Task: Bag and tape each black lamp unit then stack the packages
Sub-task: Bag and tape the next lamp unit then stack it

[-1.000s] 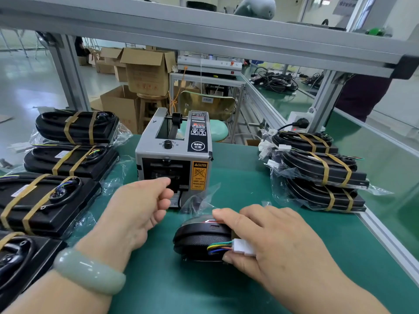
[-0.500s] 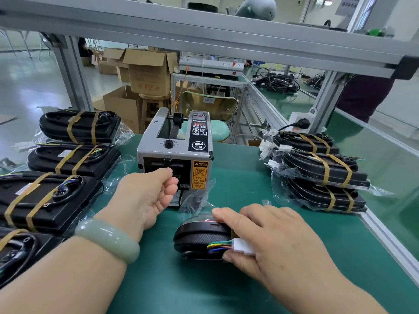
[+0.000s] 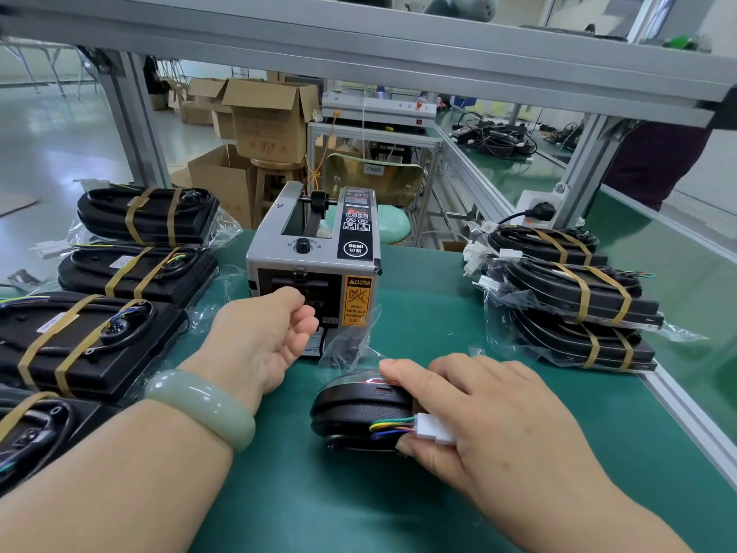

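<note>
Right hand (image 3: 498, 413) grips the bagged lamp unit (image 3: 355, 413); left hand (image 3: 259, 337) curls, hold unclear, at the "CAUTION"-labelled dispenser (image 3: 315, 241).

Bright, even overhead light; soft shadows under the hands on the green surface (image 3: 418, 305). Glare whitens the floor (image 3: 52, 125) at left. Wide-angle bending curves the edges; the far background is slightly soft.

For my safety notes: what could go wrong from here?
The left hand curls its fingers at the outlet of the tape dispenser, beside its caution label: a cut seems possible. The right hand pins the lamp unit and pinches its white connector; pulling might strain the wires.
</note>
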A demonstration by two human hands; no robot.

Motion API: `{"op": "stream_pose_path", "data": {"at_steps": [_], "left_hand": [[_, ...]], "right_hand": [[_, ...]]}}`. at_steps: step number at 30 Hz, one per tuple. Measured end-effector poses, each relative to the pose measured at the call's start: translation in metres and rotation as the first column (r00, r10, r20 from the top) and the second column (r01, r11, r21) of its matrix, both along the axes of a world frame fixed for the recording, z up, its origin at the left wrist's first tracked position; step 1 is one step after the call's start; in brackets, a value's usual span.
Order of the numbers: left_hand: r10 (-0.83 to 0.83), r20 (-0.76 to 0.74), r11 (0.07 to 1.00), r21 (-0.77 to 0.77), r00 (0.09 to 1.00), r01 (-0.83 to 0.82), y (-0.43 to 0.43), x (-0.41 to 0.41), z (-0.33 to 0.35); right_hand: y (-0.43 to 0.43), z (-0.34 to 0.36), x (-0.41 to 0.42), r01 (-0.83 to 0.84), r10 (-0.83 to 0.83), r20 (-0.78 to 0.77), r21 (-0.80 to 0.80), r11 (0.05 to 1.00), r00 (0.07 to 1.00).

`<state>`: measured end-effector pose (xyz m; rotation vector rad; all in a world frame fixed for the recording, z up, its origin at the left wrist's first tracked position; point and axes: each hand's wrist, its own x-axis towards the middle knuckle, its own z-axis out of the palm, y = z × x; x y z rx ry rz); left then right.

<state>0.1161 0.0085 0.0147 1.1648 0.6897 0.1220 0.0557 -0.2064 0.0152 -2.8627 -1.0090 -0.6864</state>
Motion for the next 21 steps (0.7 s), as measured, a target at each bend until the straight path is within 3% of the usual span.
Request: {"op": "stream_pose_path", "data": {"at_steps": [12, 21], "left_hand": [[0.037, 0.037, 0.998, -0.045, 0.999, -0.036, 0.008, -0.014, -0.012], [0.037, 0.071, 0.999, 0.006, 0.997, -0.037, 0.004, -0.002, -0.002]], "right_hand": [[0.0, 0.001, 0.0, -0.006, 0.006, -0.015, 0.014, 1.0, 1.0], [0.0, 0.001, -0.001, -0.002, 0.003, -0.022, 0.001, 1.0, 1.0]]}}
